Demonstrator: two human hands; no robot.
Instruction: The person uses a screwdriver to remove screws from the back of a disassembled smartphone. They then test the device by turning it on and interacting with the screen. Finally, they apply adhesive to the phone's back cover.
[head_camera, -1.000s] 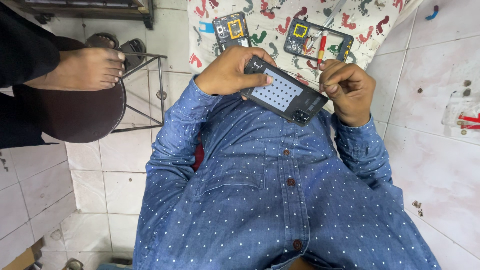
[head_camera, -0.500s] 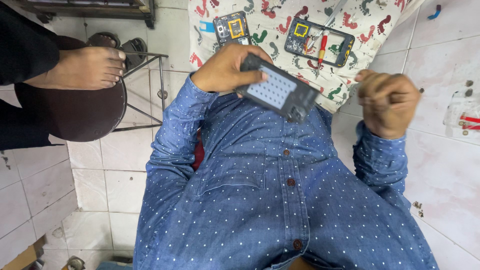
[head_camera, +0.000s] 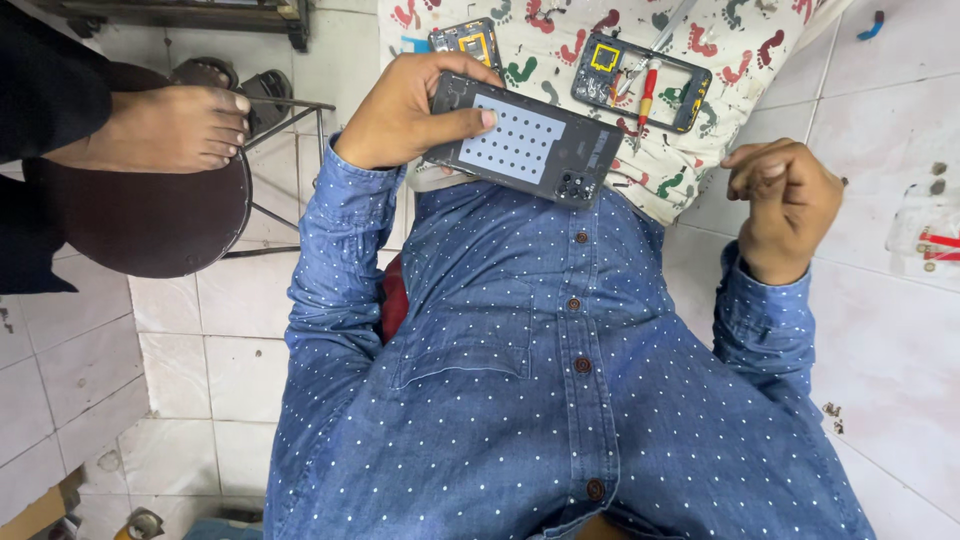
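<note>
At the far left, another person's bare foot rests on a round dark brown stool with a thin metal frame, standing on the white tiled floor. Right of the stool, the left hand grips a dark rectangular phone back panel with a pale dotted sheet on its inner face; the thumb lies across the panel's near edge and the fingers wrap its far edge, holding it above the blue dotted shirt. Beyond the panel, a white cloth printed with coloured footprints carries a small circuit board with a yellow part, then a dark phone frame with a red-handled screwdriver lying across it. At the right, the right hand is loosely curled with fingertips pinched together; whether it holds anything cannot be determined.
</note>
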